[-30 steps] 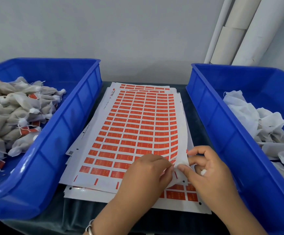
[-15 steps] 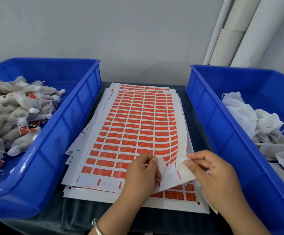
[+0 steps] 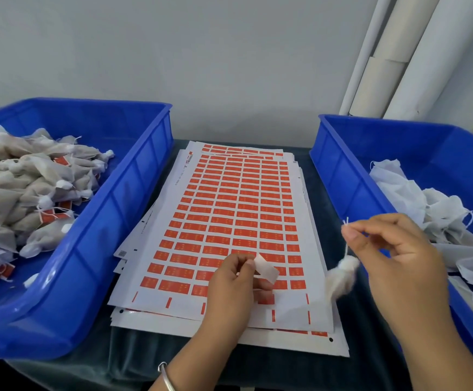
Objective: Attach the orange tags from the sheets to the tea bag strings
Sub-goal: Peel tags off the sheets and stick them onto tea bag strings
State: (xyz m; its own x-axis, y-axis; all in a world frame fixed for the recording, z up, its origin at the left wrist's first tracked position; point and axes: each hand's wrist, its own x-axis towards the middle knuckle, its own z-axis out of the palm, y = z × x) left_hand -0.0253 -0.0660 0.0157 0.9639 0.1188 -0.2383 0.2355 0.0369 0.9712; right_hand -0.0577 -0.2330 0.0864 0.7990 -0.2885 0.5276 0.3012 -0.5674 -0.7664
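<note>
Head view, looking down over a stack of sheets (image 3: 224, 221) printed with orange tags, flanked by two blue bins. Left hand (image 3: 229, 289) low over the near edge of the top sheet, thumb and forefinger pinching a peeled tag (image 3: 266, 268), pale side up, other fingers curled. Right hand (image 3: 399, 258) raised beside the right bin (image 3: 339, 176), thumb and forefinger pinching a string (image 3: 346, 235), remaining fingers loosely spread. Tea bag (image 3: 341, 279) dangling blurred below, between both hands. Tagged bags (image 3: 32, 190) heaped in the left bin (image 3: 133, 193).
</note>
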